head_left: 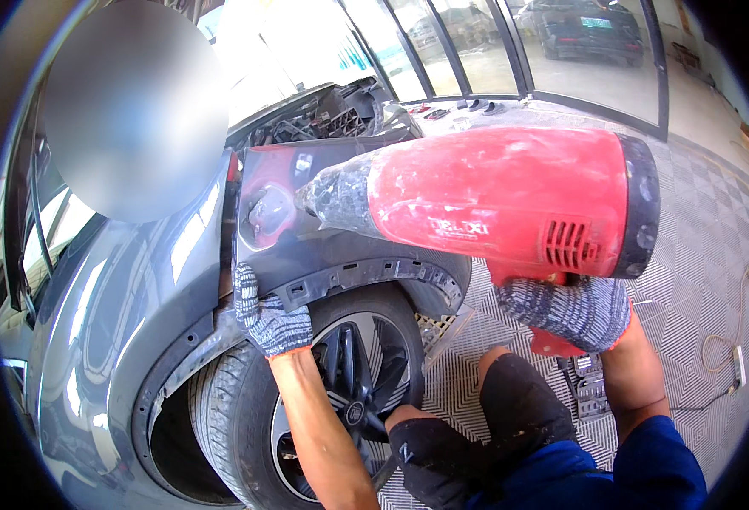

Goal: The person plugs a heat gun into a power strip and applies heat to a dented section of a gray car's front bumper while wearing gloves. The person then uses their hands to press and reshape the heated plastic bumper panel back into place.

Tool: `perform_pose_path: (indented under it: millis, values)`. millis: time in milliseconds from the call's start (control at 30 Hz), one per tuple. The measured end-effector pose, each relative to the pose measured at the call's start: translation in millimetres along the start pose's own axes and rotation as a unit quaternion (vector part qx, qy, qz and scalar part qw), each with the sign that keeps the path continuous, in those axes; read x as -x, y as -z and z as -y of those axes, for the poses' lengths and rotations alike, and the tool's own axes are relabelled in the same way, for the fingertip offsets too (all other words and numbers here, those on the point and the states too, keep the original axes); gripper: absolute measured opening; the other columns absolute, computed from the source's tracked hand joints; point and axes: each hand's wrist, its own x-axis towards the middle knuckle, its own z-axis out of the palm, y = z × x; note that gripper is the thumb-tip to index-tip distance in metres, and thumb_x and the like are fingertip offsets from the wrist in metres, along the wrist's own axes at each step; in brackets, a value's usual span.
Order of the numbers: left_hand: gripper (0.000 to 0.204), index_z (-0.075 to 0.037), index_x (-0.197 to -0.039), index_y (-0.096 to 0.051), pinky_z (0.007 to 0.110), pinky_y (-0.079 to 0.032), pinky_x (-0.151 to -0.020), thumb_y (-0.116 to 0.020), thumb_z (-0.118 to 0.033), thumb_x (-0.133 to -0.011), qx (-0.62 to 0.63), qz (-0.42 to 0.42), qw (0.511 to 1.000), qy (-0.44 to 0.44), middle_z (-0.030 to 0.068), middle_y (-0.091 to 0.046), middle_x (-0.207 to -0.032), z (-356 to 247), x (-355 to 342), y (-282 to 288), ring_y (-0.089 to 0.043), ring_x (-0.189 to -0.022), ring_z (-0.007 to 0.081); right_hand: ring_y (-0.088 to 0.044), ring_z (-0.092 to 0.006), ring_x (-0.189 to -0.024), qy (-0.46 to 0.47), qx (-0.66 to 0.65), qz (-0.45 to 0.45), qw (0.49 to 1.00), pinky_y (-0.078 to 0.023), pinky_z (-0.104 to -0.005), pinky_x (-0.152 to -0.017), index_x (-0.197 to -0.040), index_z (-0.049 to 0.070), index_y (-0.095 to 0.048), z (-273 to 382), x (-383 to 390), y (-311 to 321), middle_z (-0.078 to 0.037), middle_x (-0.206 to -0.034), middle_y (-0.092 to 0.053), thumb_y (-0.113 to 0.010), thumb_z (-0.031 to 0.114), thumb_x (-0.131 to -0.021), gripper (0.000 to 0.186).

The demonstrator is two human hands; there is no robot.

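While my right grip [566,313] clasps the heat gun [498,195], nozzle [336,200] near the patch [267,214] on the fender [332,231], I judge it stripped, not recoated; whether my left grip [272,321] at the arch [374,274] clenches, I cannot tell.

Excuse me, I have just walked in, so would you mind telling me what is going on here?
A person's gloved right hand grips what looks like a red heat gun by its handle. Its nozzle points at a pink-edged patch on a dark grey car panel; whether the tip touches is hard to tell. The gloved left hand is at the panel's lower edge, above the wheel.
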Motion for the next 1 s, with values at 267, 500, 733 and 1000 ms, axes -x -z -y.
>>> perform_pose_path:
  millis: [267,500,733,1000]
  values:
    - [0.044,-0.006,-0.116,-0.058,0.048,-0.038,-0.099,-0.065,-0.032,-0.082,-0.005,0.012,1.000,0.017,0.0102,-0.060,-0.117,12,-6,-3,-0.054,-0.109,0.0282,-0.062,-0.0200,-0.100,-0.209,-0.140,-0.060,0.966,-0.051,-0.0341,-0.084,-0.120,0.006,-0.055,2,19,10,-0.008,-0.112,-0.063,-0.076,0.016,-0.072,0.053]
    - [0.047,-0.005,-0.118,-0.056,0.049,-0.037,-0.100,-0.065,-0.034,-0.082,0.001,0.059,0.997,0.052,0.0105,-0.058,-0.119,6,-7,10,-0.053,-0.111,0.0297,-0.061,-0.0226,-0.100,-0.158,-0.185,-0.080,0.967,-0.051,-0.0366,-0.084,-0.123,0.004,-0.053,10,15,11,-0.010,-0.111,-0.062,-0.081,0.016,-0.065,0.065]
    - [0.046,-0.004,-0.119,-0.055,0.050,-0.036,-0.101,-0.064,-0.031,-0.083,0.035,0.082,0.993,0.082,0.0115,-0.057,-0.121,12,-13,12,-0.052,-0.113,0.0305,-0.061,-0.0232,-0.098,-0.207,-0.207,-0.118,0.949,-0.052,-0.0368,-0.082,-0.122,0.004,-0.054,18,16,20,-0.011,-0.109,-0.063,-0.083,0.016,-0.060,0.070]
    - [0.048,-0.004,-0.120,-0.055,0.049,-0.033,-0.103,-0.061,-0.033,-0.083,0.042,0.112,0.990,0.075,0.0117,-0.055,-0.125,-8,-4,19,-0.049,-0.117,0.0303,-0.060,-0.0225,-0.101,-0.173,-0.221,-0.086,0.956,-0.050,-0.0368,-0.086,-0.122,0.004,-0.054,4,18,24,-0.010,-0.111,-0.062,-0.083,0.019,-0.061,0.069]
